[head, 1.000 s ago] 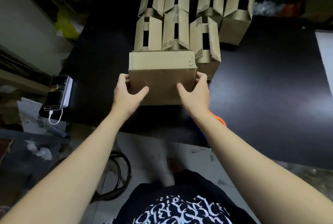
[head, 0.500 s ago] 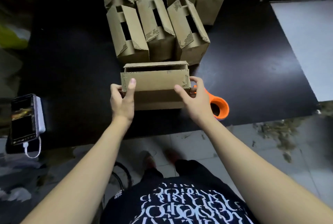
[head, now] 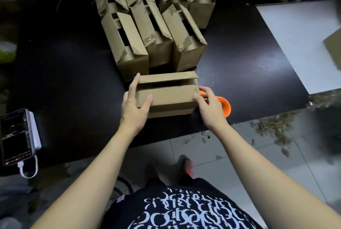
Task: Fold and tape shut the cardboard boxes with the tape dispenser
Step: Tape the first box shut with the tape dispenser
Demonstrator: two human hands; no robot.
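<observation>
Small brown cardboard box [head: 168, 98] sits on black tabletop [head: 73, 81], long flaps not quite met, left hand [head: 135, 103] gripping its left end with thumb on the near flap and right hand [head: 208, 107] curled round its right end, presumably squaring the seam before taking the orange tape dispenser [head: 226, 107] just right of it.

Left hand [head: 133, 107] is gripping cardboard box [head: 169, 99] at its left end, thumb lying on near flap. Right hand [head: 208, 107] is holding the right end, just beside orange tape dispenser [head: 226, 106]. Top flaps are gaping slightly.
</observation>
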